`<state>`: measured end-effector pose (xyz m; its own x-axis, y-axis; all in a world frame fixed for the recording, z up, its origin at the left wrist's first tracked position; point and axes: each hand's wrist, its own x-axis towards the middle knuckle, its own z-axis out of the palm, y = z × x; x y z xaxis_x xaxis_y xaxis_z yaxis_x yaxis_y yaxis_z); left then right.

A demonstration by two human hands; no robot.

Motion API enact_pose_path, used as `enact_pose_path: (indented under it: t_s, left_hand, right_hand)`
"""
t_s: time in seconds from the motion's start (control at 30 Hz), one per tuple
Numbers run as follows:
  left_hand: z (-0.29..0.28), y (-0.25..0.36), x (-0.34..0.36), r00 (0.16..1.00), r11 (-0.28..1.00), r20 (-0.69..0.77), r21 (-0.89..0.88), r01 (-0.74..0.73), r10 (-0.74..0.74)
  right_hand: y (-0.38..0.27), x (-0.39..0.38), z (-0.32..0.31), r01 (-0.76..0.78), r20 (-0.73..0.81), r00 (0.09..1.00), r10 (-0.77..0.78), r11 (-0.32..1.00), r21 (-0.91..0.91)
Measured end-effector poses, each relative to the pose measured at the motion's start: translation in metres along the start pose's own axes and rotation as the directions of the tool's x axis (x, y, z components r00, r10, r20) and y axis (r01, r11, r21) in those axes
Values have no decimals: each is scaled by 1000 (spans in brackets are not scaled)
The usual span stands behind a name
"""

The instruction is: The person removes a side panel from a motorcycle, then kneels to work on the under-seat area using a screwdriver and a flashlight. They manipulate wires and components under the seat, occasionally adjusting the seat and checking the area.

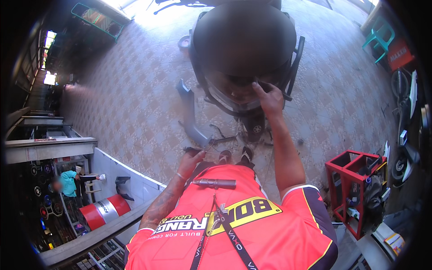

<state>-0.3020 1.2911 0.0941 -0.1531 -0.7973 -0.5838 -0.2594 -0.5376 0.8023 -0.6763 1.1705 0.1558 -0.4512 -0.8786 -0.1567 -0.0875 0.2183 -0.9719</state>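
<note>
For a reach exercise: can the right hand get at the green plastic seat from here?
Probably not: the green plastic seat stands across the tiled floor, seemingly beyond the right hand without walking over.

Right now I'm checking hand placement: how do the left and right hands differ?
The left hand is close to the body; the right hand is extended to the dark motorbike. The left hand has a bracelet at its wrist; the right hand shows none. Both hands are ungloved.

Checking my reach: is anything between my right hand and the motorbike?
Nothing visible: your right hand is at the motorbike, near its dark rounded top. The grey panel lies on the floor, to its left.
</note>
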Motion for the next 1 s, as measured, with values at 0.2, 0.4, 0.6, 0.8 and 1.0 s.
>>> enact_pose_path:
  t_s: [0.2, 0.4, 0.6, 0.8, 1.0]
  left_hand:
    - [-5, -3, 4, 1000, 1000, 2, 26, -3, 3]
    - [-4, -2, 8, 1000, 1000, 14, -2, -18, 18]
    - [-5, 0, 9, 1000, 1000, 17, 12, -14, 14]
    - [-6, -2, 10, 1000, 1000, 12, -10, 5, -5]
    - [-9, 0, 7, 1000, 1000, 16, -15, -8, 9]
  right_hand:
    - [-5, 2, 2, -50, -11, 999, 50, 999, 20]
    - [-17, 6, 1, -94, -23, 995, 93, 994, -48]
    - [-20, 11, 2, -124, -25, 992, 122, 985, -123]
    - [-7, 16, 1, -29, 16, 999, 33, 974, -226]
    - [10, 11, -3, 157, 7, 987, -161, 951, -267]
